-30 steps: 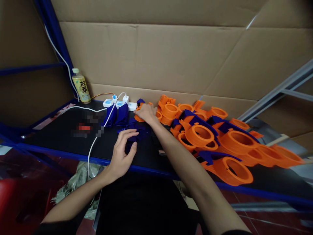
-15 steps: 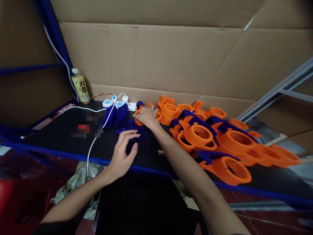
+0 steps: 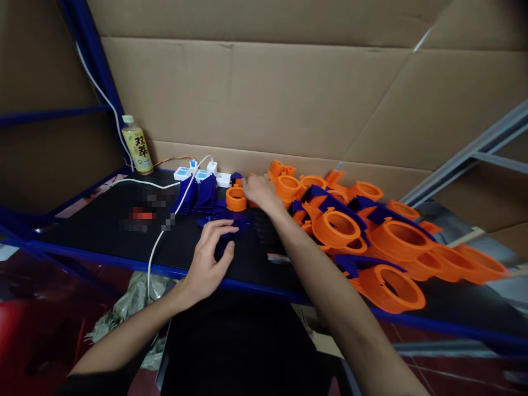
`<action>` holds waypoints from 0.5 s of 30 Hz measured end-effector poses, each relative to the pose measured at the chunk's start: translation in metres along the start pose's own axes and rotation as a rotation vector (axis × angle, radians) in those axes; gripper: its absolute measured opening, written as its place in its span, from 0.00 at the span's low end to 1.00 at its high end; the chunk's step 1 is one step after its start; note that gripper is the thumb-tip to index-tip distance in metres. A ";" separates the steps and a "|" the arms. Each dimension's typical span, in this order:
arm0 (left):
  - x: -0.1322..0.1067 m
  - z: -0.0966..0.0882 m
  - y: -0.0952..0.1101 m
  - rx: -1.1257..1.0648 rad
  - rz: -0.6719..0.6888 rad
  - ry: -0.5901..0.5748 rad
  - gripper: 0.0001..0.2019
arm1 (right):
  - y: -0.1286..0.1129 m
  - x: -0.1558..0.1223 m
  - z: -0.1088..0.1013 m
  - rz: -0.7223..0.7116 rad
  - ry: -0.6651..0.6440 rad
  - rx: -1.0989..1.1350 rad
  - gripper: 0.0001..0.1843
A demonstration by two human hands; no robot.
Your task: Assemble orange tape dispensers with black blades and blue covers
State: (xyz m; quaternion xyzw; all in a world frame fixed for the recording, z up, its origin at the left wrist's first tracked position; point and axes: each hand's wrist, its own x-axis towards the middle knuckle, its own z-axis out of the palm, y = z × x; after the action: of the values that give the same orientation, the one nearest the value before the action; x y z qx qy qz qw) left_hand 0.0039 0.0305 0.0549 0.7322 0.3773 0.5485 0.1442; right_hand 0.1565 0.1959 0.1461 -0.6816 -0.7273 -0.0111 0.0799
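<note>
My left hand [image 3: 208, 258] rests near the front of the black shelf top [image 3: 103, 231], fingers and thumb closed around a dark blue plastic piece [image 3: 223, 245]. More loose blue pieces [image 3: 225, 215] lie just beyond it. My right hand [image 3: 258, 190] reaches to the back, its fingers curled down among small orange parts by the cardboard wall; what they touch is hidden. A small orange ring [image 3: 236, 199] sits on the shelf just left of that hand. A large pile of orange rings with blue pieces [image 3: 371, 236] spreads to the right.
Two stacks of blue pieces [image 3: 198, 195] stand before a white power strip [image 3: 198, 175]. A white cable [image 3: 163, 234] runs over the blue front edge. A drink bottle [image 3: 138, 144] stands at the back left. Cardboard [image 3: 268, 99] lines the back. A metal rail [image 3: 474, 151] slants at right.
My right hand has shifted right and back, off the small orange ring, which now sits uncovered on the shelf. My left hand has barely moved, still on the blue piece.
</note>
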 end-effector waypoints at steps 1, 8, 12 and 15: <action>0.000 0.000 0.000 -0.003 -0.004 -0.002 0.12 | 0.007 -0.001 -0.006 0.003 -0.006 -0.013 0.28; 0.001 0.000 0.002 -0.007 -0.007 -0.007 0.12 | 0.025 -0.009 -0.010 0.001 -0.133 -0.092 0.19; 0.001 0.000 0.002 -0.012 -0.006 -0.014 0.12 | 0.023 -0.014 0.002 0.008 -0.109 -0.097 0.20; 0.001 0.000 0.002 -0.014 -0.004 -0.014 0.12 | 0.024 -0.019 0.004 0.002 -0.057 -0.064 0.18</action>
State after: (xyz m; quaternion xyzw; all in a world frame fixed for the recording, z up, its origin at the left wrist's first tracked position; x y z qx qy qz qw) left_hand 0.0047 0.0297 0.0573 0.7342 0.3741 0.5455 0.1531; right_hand 0.1815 0.1791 0.1372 -0.6845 -0.7279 -0.0148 0.0374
